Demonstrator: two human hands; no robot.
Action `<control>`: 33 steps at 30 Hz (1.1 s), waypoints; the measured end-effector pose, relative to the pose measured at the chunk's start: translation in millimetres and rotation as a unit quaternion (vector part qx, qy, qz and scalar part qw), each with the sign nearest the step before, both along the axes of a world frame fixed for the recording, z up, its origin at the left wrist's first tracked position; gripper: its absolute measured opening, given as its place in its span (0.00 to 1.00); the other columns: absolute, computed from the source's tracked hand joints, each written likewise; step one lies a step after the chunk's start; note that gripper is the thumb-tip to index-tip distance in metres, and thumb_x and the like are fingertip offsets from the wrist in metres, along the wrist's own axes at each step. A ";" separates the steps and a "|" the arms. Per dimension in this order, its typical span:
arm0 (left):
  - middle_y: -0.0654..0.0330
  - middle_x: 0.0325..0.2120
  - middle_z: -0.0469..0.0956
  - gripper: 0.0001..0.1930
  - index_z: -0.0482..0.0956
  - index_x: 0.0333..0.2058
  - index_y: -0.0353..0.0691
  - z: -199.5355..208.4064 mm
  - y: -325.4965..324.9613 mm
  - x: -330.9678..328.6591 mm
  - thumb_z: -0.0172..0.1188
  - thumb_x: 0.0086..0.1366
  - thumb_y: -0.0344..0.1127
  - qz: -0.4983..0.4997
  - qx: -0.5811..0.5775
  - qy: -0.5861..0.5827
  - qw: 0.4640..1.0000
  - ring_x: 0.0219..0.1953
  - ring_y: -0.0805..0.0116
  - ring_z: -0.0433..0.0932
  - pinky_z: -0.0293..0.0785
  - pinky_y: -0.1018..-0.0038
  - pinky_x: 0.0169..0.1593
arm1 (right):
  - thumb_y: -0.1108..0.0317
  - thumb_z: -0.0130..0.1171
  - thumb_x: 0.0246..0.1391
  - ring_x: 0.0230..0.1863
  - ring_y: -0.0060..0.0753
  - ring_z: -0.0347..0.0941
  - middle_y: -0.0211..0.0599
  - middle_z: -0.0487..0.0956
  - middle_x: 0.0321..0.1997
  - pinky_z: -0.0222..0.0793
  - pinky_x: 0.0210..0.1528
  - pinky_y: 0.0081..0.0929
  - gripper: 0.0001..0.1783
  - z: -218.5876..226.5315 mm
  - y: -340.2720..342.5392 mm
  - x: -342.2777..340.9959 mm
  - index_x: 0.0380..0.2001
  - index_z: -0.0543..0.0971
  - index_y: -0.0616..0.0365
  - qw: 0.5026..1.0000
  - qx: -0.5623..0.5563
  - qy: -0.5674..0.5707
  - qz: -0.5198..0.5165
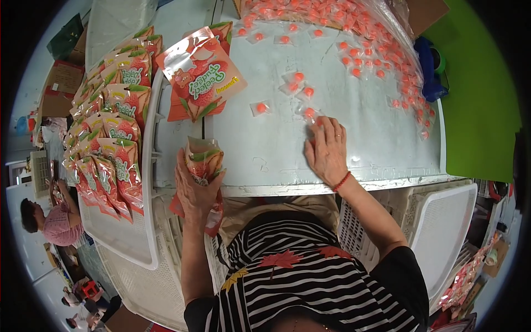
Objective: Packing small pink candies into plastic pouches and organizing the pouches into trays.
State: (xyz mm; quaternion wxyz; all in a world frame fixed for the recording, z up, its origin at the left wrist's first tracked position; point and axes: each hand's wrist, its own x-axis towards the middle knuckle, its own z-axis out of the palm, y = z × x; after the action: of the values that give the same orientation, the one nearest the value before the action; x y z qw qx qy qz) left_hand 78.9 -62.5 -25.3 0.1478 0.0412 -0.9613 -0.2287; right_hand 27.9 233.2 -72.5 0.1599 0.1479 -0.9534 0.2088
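Holding a peach-coloured pouch (203, 160) at the bench's (265, 163) near edge, over toward the left, is the left hand (193, 191), fingers and thumb wrapped round its sides. Long axis runs roughly near edge to far edge, with the mouth end pointing at the far side. Something red pokes out below that hand, can't say if it's the same pouch. Right hand (328, 149) is out mid-bench, palm down, fingers bent, tips right at a wrapped candy (309, 112); whether it's actually pinched, no way to tell. Main thing imo: that candy sits farther in and to the right of the pouch, with bare bench between, and the right hand is way nearer to it. Four loose candies (298, 77) lie just past it and to its left, flat pouches (204, 83) are stacked by the far left corner, and the big candy pile (354, 22) covers the far edge.
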 end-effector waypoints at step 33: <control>0.40 0.56 0.62 0.51 0.51 0.62 0.37 5.5 -14.0 -4.9 0.74 0.42 0.39 0.047 0.044 -0.018 0.998 0.58 0.42 0.63 0.61 0.59 0.59 | 0.40 0.63 0.41 0.63 0.64 0.53 0.53 0.60 0.62 0.51 0.59 0.61 0.37 2.7 -29.5 -108.0 0.54 0.72 0.44 0.995 0.007 -0.002 0.096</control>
State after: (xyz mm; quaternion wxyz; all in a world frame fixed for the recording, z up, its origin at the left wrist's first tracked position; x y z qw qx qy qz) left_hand 74.0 -76.5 -19.8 0.1387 0.0969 -0.9499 -0.2626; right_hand -80.1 203.8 -69.8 0.1363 0.2389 -0.9366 0.2171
